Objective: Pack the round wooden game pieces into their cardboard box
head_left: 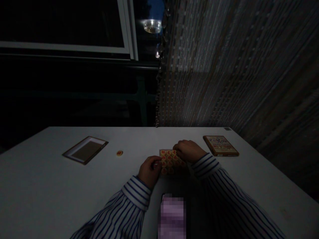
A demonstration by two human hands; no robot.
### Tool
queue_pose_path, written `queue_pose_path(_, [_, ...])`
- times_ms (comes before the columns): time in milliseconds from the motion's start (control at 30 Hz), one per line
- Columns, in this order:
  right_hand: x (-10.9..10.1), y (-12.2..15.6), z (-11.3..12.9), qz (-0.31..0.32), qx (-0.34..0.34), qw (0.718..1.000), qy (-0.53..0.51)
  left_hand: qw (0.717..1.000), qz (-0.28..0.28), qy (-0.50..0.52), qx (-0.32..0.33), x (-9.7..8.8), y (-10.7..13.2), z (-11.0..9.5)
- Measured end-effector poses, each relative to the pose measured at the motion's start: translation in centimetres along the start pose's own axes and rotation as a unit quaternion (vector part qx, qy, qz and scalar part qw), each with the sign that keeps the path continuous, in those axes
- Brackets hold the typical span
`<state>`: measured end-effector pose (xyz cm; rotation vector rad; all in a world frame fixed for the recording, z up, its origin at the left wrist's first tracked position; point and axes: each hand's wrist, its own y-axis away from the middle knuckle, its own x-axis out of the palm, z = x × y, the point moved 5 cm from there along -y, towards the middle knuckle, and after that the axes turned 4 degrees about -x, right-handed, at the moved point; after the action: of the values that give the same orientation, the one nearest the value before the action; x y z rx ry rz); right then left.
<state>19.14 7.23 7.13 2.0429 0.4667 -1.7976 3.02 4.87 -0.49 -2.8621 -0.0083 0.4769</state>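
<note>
Round wooden Chinese chess pieces (169, 158) with red characters lie side by side in rows in a small shallow tray (160, 151) in front of me. My left hand (151, 169) is curled at the tray's left side, with its thumb and finger at the edge. At the far right corner is my right hand (188, 150), its fingers bent down together over the pieces there; its fingertips are partly hidden. The near right part of the tray is in deep shadow. A single chess piece (119, 153) lies apart on the table to the left.
On the white table (99, 199), a shallow rectangular box part (86, 149) lies at the left, and a box with a printed cover (221, 145) at the right. A pixelated purple object (172, 217) is close to me. A string curtain (204, 66) hangs behind.
</note>
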Motion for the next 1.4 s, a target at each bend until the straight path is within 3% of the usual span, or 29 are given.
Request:
queue_pose_path(500, [0.7, -0.1, -0.2, 0.011, 0.007, 1.0, 0.003, 1.0, 0.006, 0.001, -0.006, -0.1, 0.0, -0.4])
queue_pose_path(900, [-1.1, 0.3, 0.3, -0.006, 0.013, 1.0, 0.003, 1.0, -0.008, 0.002, -0.008, -0.5, 0.0, -0.7])
queue_pose_path(1233, [-2.5, 0.5, 3.0, -0.064, -0.041, 0.997, 0.0, 0.998, -0.051, -0.036, 0.022, -2.5, -0.3, -1.0])
queue_pose_path(1400, [-3.3, 0.7, 3.7, -0.09, -0.041, 0.995, -0.022, 0.996, -0.047, -0.071, 0.036, -4.7, -0.8, -1.8])
